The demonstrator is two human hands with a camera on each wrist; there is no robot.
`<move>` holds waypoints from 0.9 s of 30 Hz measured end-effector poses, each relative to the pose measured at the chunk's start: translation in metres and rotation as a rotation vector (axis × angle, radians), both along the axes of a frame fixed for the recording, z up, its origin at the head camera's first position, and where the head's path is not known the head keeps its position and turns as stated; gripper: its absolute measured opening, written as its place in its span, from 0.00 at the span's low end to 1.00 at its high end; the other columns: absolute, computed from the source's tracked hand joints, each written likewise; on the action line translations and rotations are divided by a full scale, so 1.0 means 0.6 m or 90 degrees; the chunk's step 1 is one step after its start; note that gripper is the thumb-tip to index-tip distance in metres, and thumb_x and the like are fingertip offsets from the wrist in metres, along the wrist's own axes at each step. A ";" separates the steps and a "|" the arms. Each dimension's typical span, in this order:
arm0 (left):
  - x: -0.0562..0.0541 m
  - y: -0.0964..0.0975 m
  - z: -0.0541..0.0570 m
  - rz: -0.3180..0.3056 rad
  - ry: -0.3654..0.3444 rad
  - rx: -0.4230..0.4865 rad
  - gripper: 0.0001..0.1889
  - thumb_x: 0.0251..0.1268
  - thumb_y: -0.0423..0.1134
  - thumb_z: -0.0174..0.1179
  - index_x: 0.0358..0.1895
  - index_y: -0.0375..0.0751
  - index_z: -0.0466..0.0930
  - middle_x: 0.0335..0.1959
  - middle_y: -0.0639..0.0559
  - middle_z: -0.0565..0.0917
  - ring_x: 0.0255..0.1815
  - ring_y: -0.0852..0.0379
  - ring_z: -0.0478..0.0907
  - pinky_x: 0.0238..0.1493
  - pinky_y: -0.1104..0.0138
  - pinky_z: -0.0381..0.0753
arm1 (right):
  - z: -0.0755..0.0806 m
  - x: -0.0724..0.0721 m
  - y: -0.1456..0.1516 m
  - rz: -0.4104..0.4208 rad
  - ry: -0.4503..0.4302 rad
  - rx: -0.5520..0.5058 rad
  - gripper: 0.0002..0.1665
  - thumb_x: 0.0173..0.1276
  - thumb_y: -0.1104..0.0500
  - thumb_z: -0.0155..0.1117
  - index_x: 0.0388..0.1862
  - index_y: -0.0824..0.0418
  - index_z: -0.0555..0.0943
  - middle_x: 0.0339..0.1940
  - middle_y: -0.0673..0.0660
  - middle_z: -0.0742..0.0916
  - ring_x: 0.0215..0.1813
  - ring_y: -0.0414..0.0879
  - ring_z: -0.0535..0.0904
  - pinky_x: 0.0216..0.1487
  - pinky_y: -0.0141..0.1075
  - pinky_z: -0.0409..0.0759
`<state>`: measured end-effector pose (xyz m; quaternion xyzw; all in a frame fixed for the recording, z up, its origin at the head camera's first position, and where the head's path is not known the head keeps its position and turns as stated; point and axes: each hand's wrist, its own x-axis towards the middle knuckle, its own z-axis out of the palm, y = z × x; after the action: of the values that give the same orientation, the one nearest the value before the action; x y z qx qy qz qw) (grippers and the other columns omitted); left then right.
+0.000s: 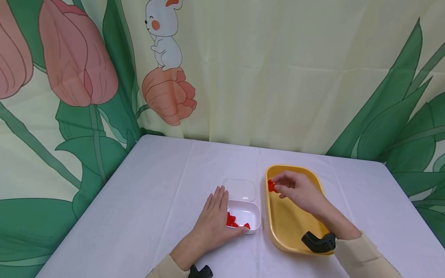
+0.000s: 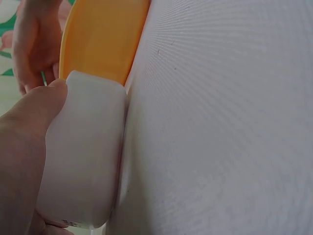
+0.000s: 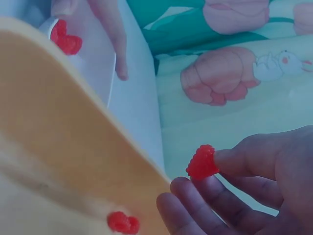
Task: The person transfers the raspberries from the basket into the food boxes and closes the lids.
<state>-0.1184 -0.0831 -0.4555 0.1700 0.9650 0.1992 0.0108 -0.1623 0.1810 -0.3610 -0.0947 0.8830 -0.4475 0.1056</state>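
My right hand (image 1: 295, 189) is over the far left part of a yellow tray (image 1: 295, 243). In the right wrist view its thumb and fingertips pinch a red raspberry (image 3: 203, 162). Below it, more raspberry (image 3: 122, 223) red shows inside the tray, by the wall. My left hand (image 1: 212, 224) rests against a small white box (image 1: 255, 218), its fingers straight along the left side and the thumb (image 2: 54, 95) on the near rim. Inside the box lie several red raspberries (image 1: 231, 220), partly hidden by the left hand.
A clear lid (image 1: 240, 190) lies flat just beyond the white box. The yellow tray stands close on the box's right. A white cloth covers the table (image 1: 146, 185), and a printed curtain (image 1: 260, 77) hangs behind its far edge.
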 end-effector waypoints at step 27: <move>0.000 -0.002 -0.001 -0.003 0.003 -0.003 0.61 0.49 0.78 0.57 0.78 0.37 0.52 0.81 0.43 0.52 0.83 0.45 0.44 0.80 0.48 0.52 | 0.000 0.018 -0.082 0.084 -0.004 -0.006 0.10 0.69 0.62 0.62 0.49 0.58 0.81 0.43 0.53 0.87 0.45 0.51 0.84 0.45 0.43 0.88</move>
<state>-0.1184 -0.0841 -0.4562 0.1726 0.9651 0.1968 0.0090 -0.1515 0.1315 -0.3607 -0.1522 0.8723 -0.4439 0.1372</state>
